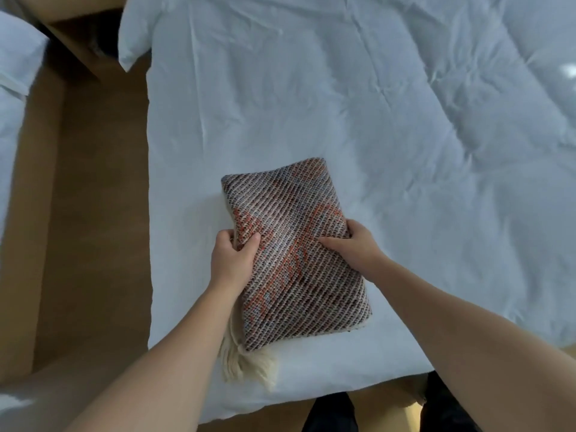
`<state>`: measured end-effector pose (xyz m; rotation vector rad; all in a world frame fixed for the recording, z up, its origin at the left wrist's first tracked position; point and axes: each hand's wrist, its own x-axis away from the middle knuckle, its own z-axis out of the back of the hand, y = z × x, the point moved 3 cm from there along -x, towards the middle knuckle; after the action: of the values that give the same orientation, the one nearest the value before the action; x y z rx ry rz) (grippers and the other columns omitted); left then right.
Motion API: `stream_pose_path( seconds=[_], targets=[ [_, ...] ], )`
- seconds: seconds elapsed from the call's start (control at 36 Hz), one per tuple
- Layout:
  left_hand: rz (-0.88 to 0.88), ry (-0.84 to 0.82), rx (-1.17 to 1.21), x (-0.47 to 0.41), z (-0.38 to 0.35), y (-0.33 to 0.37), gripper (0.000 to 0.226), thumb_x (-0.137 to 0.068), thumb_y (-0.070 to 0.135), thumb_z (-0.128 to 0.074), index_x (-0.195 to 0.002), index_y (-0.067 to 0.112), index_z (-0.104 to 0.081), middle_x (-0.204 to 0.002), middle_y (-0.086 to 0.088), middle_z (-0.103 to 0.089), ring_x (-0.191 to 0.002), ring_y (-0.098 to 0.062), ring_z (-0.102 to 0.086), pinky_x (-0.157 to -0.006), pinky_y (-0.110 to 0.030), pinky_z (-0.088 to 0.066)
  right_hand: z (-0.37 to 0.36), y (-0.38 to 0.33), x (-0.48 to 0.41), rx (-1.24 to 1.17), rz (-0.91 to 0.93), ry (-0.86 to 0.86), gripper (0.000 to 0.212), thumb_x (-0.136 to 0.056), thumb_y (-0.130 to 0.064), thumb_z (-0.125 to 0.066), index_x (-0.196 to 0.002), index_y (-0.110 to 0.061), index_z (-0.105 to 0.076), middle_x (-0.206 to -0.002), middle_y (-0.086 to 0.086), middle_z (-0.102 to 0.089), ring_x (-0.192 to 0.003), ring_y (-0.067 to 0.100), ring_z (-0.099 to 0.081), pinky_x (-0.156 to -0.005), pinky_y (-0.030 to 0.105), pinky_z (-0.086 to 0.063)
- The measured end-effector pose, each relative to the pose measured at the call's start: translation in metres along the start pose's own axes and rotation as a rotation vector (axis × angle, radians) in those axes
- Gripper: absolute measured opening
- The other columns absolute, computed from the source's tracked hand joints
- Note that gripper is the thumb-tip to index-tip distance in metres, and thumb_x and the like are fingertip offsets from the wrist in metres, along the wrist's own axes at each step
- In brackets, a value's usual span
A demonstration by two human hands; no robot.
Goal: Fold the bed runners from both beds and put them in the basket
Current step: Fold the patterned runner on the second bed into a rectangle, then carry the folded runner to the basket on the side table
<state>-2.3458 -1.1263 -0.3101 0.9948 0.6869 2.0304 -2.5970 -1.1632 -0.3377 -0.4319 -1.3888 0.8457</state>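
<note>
A woven bed runner (290, 213), brown, white and orange with cream fringe at its near left corner, lies folded into a thick rectangle on the white bed (405, 120). My left hand (232, 255) grips its left edge, thumb on top and fingers tucked under. My right hand (355, 244) clasps the right edge, thumb pressed onto the top face. No basket is in view.
Brown floor (93, 213) runs along the bed's left side. A second white bed's edge (12, 88) shows at the far left. A pillow corner (134, 42) overhangs the bed's upper left. The near bed edge is just before my legs.
</note>
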Motion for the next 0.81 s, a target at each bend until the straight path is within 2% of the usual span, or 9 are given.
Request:
stream_pose_path(
  seconds=[0.08, 0.17, 0.31, 0.44, 0.56, 0.64, 0.69, 0.75, 0.81],
  targets=[
    [-0.044, -0.017, 0.012, 0.010, 0.006, 0.038, 0.034, -0.083, 0.048, -0.066, -0.102, 0.024, -0.049, -0.094, 0.010, -0.060, -0.084, -0.007, -0.059, -0.068, -0.029, -0.045, 0.026, -0.027, 0.022, 0.017, 0.053, 0.043, 0.041, -0.076, -0.027, -0.078, -0.111, -0.024, -0.057, -0.096, -0.004, -0.070, -0.078, 0.012, -0.070, -0.067, 0.029, -0.056],
    [-0.109, -0.058, 0.028, 0.029, 0.007, 0.081, 0.035, -0.082, 0.047, -0.066, -0.102, 0.023, -0.051, -0.095, 0.009, -0.061, -0.085, -0.008, -0.060, -0.072, -0.032, -0.047, 0.064, -0.053, 0.055, 0.008, 0.108, 0.100, 0.040, -0.077, -0.025, -0.077, -0.112, -0.025, -0.058, -0.092, -0.007, -0.070, -0.073, 0.007, -0.070, -0.059, 0.020, -0.053],
    [-0.239, -0.139, 0.076, 0.075, -0.011, 0.173, 0.028, -0.084, 0.046, -0.065, -0.097, 0.027, -0.049, -0.094, 0.009, -0.061, -0.084, -0.007, -0.059, -0.062, -0.023, -0.043, 0.147, -0.089, 0.126, -0.016, 0.209, 0.241, 0.036, -0.078, -0.026, -0.076, -0.109, -0.026, -0.057, -0.090, -0.010, -0.068, -0.067, -0.001, -0.067, -0.052, 0.012, -0.048],
    [-0.373, -0.223, 0.130, 0.130, -0.049, 0.269, 0.032, -0.082, 0.049, -0.064, -0.101, 0.027, -0.050, -0.097, 0.009, -0.061, -0.087, -0.008, -0.060, -0.066, -0.025, -0.046, 0.244, -0.110, 0.198, -0.054, 0.319, 0.394, 0.038, -0.080, -0.026, -0.075, -0.112, -0.027, -0.055, -0.092, -0.014, -0.065, -0.068, -0.008, -0.063, -0.050, 0.007, -0.044],
    [-0.499, -0.314, 0.152, 0.187, -0.100, 0.342, 0.026, -0.083, 0.046, -0.066, -0.095, 0.030, -0.050, -0.097, 0.007, -0.063, -0.088, -0.010, -0.062, -0.072, -0.030, -0.049, 0.331, -0.106, 0.258, -0.103, 0.377, 0.504, 0.043, -0.079, -0.029, -0.074, -0.117, -0.029, -0.053, -0.097, -0.013, -0.066, -0.077, -0.004, -0.063, -0.058, 0.012, -0.047],
    [-0.598, -0.366, 0.172, 0.239, -0.145, 0.395, 0.023, -0.084, 0.041, -0.067, -0.092, 0.027, -0.051, -0.094, 0.006, -0.064, -0.085, -0.009, -0.062, -0.067, -0.025, -0.048, 0.398, -0.088, 0.302, -0.171, 0.428, 0.600, 0.050, -0.078, -0.026, -0.074, -0.123, -0.025, -0.054, -0.106, -0.006, -0.067, -0.092, 0.011, -0.066, -0.079, 0.034, -0.056],
    [-0.661, -0.406, 0.173, 0.276, -0.176, 0.425, 0.021, -0.085, 0.040, -0.067, -0.091, 0.027, -0.052, -0.092, 0.005, -0.064, -0.082, -0.008, -0.062, -0.063, -0.022, -0.046, 0.440, -0.070, 0.331, -0.208, 0.463, 0.659, 0.048, -0.077, -0.024, -0.074, -0.121, -0.025, -0.055, -0.107, -0.003, -0.067, -0.096, 0.017, -0.066, -0.087, 0.043, -0.054],
    [-0.716, -0.449, 0.159, 0.313, -0.209, 0.448, 0.020, -0.086, 0.040, -0.066, -0.091, 0.027, -0.052, -0.092, 0.005, -0.063, -0.081, -0.007, -0.062, -0.063, -0.023, -0.047, 0.480, -0.048, 0.358, -0.249, 0.484, 0.707, 0.046, -0.078, -0.024, -0.075, -0.118, -0.028, -0.054, -0.105, -0.004, -0.068, -0.094, 0.016, -0.067, -0.086, 0.042, -0.055],
    [-0.762, -0.488, 0.152, 0.350, -0.244, 0.467, 0.020, -0.086, 0.040, -0.066, -0.092, 0.027, -0.052, -0.091, 0.005, -0.063, -0.080, -0.008, -0.062, -0.063, -0.023, -0.047, 0.516, -0.025, 0.385, -0.279, 0.489, 0.753, 0.050, -0.079, -0.024, -0.075, -0.124, -0.023, -0.053, -0.104, -0.005, -0.068, -0.092, 0.013, -0.067, -0.082, 0.036, -0.057]
  ],
)
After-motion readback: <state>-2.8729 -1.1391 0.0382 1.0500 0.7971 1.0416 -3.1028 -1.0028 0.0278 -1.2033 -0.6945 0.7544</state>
